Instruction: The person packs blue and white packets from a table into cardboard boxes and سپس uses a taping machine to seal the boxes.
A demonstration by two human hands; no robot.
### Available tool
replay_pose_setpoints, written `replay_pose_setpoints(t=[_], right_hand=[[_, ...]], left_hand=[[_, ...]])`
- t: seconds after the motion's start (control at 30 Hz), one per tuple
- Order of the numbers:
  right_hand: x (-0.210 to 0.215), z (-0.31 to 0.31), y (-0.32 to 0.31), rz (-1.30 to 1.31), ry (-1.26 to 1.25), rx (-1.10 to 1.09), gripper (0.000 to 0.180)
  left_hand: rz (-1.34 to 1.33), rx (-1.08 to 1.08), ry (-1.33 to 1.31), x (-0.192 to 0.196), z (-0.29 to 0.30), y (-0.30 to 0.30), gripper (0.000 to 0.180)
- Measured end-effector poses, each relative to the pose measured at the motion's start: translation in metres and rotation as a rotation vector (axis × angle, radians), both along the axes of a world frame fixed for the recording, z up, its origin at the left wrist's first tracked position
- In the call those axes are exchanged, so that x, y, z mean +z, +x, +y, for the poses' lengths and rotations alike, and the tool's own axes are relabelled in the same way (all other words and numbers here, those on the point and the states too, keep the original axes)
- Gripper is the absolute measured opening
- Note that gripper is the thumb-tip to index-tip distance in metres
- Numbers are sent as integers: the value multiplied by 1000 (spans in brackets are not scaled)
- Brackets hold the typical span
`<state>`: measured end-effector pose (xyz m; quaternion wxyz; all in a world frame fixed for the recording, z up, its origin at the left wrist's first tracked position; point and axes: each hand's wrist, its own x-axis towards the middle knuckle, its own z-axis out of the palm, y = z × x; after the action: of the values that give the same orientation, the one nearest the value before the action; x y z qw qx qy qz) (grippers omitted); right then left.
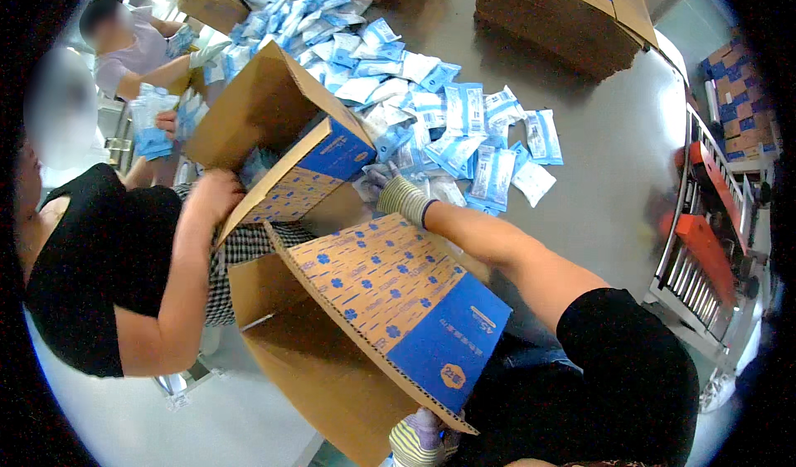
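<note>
My left hand [419, 439], in a striped knit glove, is closed on the lower edge of an open cardboard box [377, 293] with a blue panel and small blue prints. The box lies tilted in front of me, its mouth to the left. My right hand [398, 195], in a matching glove, reaches past the box to the near edge of a pile of blue-and-white packets [464, 109]. Its fingers are stretched out among the packets; their tips partly blend with the wrappers. The box's inside shows bare cardboard where visible.
To my left, a co-worker in black [108, 260] has a hand in a second open box [257, 111] and packets in the other. Beyond, another person [137, 53] wears pale gloves. Flattened cardboard [564, 19] is stacked at the far right. Orange-red rails [705, 243] flank a roller conveyor.
</note>
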<state>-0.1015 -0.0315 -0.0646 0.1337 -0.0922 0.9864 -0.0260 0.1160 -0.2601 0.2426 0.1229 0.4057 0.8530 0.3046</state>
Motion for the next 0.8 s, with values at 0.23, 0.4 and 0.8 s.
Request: replay_pose_setpoints(t=[0.23,0.4,0.8], right_hand=[[-40,77,33,29,-168,26,33],[-22,131,65,245,-110,138,40],[55,164,203,-131,-535,-635,32]], left_hand=[[-185,-249,55,-31,12,-38,77],[-294,-435,-80,-46,6,-62,53],[-192,-477,-265,-89,41,-59,62]])
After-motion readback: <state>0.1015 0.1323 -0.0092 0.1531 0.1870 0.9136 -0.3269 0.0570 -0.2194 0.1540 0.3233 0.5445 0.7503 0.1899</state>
